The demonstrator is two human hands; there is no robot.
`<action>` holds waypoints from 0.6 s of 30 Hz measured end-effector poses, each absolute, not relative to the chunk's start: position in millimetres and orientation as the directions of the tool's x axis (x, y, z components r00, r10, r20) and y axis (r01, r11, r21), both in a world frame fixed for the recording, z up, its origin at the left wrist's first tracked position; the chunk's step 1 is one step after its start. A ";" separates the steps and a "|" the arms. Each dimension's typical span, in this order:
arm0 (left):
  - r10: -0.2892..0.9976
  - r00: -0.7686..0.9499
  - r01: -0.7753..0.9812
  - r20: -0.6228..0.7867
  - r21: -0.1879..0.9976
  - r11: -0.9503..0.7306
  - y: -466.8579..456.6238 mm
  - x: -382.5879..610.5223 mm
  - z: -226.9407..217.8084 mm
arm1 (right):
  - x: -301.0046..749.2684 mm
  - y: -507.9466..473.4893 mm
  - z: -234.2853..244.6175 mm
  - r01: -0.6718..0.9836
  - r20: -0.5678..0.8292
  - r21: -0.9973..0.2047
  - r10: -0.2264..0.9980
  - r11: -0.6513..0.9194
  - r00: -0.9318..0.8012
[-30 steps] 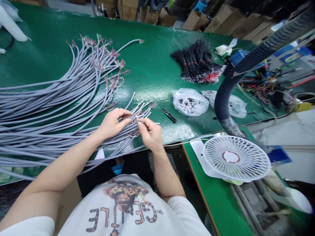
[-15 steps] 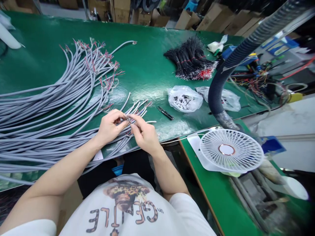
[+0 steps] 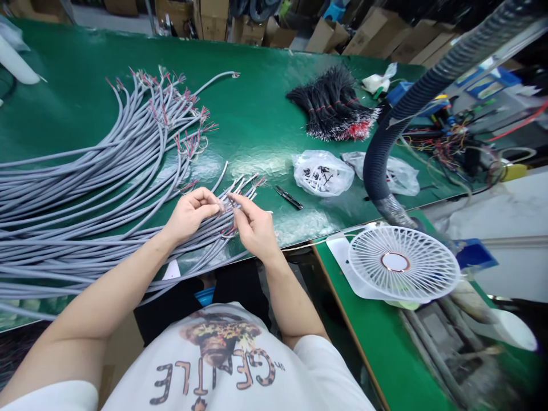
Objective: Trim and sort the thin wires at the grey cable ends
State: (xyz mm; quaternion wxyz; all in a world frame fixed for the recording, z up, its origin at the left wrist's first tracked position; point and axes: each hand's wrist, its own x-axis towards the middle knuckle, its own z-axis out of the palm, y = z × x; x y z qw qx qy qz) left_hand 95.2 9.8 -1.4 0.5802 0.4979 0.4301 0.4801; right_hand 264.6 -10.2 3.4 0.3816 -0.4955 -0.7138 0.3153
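My left hand point(image 3: 193, 214) is closed in a pinch, with what look like fine wire strands point(image 3: 221, 208) at its fingertips. Close by on the right, my right hand point(image 3: 256, 228) pinches a small, dark, thin piece between thumb and forefinger; its kind is too small to make out. A slight gap separates the two sets of fingertips. Under and around both hands lies a bundle of grey cables point(image 3: 141, 242), their stripped ends showing white and red wires point(image 3: 246, 185). Black tweezers or snips point(image 3: 289, 197) lie on the green table right of my right hand.
More grey cables point(image 3: 128, 142) fan out at left. Beyond the tool sit a clear bag of small black and white parts point(image 3: 323, 173) and a bundled stack of black wires point(image 3: 327, 103). A black flexible hose point(image 3: 377, 154) and white fan point(image 3: 405, 262) stand at right.
My fingertips, together half a second ago, have drawn slightly apart. The left hand has shifted a little left, the right hand a little right. The cables on the table look unmoved.
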 end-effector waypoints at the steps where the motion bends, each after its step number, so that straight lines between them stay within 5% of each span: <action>1: 0.986 0.168 -0.134 -0.020 0.990 0.043 9.4 96.1 -1.1 | 264.1 -11.1 5.0 0.460 0.222 -0.831 0.945 0.312 -0.239; 6: 0.975 0.215 -0.126 0.050 0.992 -0.024 6.3 99.1 -1.4 | 257.4 -14.0 10.2 0.303 0.183 -0.918 0.952 0.254 -0.244; 12: 0.978 0.200 -0.321 0.065 0.947 0.002 11.0 89.2 0.8 | 273.3 2.3 17.7 -0.265 -0.006 -0.962 0.974 -0.067 -0.225; 18: 0.988 0.149 -0.384 0.044 0.923 0.017 15.6 87.5 0.2 | 290.1 4.3 22.5 -0.205 0.101 -0.974 0.995 0.095 -0.015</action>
